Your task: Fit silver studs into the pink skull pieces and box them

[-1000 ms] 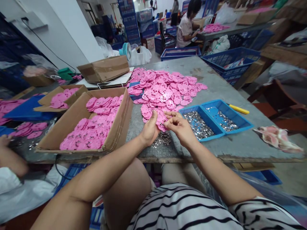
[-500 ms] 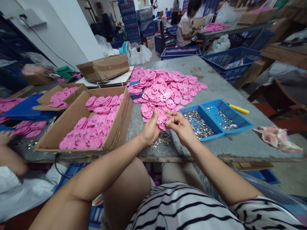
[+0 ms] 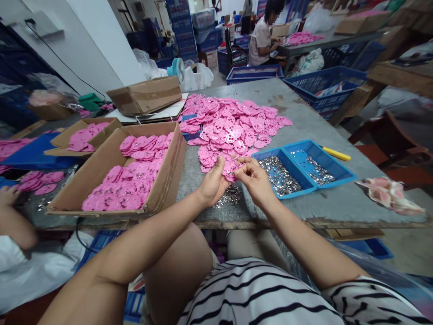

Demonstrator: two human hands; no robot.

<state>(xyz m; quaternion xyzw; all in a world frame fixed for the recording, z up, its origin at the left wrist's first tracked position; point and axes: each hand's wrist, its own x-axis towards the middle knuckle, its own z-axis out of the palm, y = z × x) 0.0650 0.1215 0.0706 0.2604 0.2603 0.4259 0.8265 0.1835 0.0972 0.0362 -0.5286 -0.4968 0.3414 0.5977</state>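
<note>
Pinching one pink piece (image 3: pixel 229 168) between left hand (image 3: pixel 212 184) and right hand (image 3: pixel 256 180) fingertips. Box (image 3: pixel 101 169) left of fingers partly filled; big pink pile (image 3: pixel 237 124) beyond fingertips unworked, by judgement.

**Both hands on one pink piece at tabletop edge**

Left hand (image 3: pixel 212 183) and right hand (image 3: pixel 256 179) pinch a flat pink plastic piece (image 3: pixel 229 166) between them above the grey tabletop (image 3: pixel 314 122). A blue two-compartment plastic tray of small silver metal parts (image 3: pixel 302 168) lies just right; a brown cardboard box of pink pieces (image 3: pixel 126 174) left.
</note>
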